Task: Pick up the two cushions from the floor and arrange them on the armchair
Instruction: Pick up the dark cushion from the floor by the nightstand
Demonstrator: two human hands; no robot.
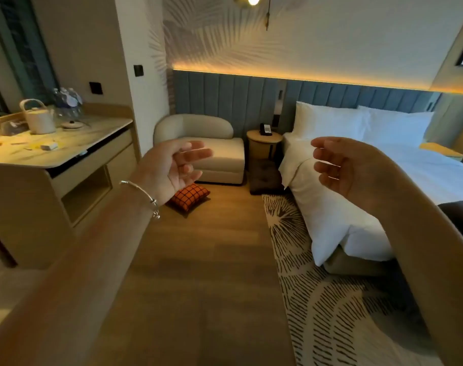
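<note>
At the far left stood a wooden desk (66, 151) bearing a white kettle (39, 117), some water bottles (68, 100) behind it and small papers on its top. The left hand (169, 167), a thin bracelet (142, 192) on its wrist, was raised in front of the view with fingers loosely spread and curled, gripping nothing. Just below that hand, on the wooden floor (198, 260), lay the orange checked cushion (189, 196), tilted on one corner, near the front of the cream armchair (211, 143), whose seat was bare. Right of the armchair stood a round side table (263, 143) with a phone (265, 129) on it. At the foot of that table, between the armchair and the bed (383, 165), the dark brown cushion (266, 178) rested on the floor, touching the hanging white bedding. A patterned rug (317, 286) ran along the bed's side. The right hand (338, 165) was held up before the bed, palm turned inward, fingers apart and empty. Both forearms crossed the view, the left one partly hiding the desk's lower front.
</note>
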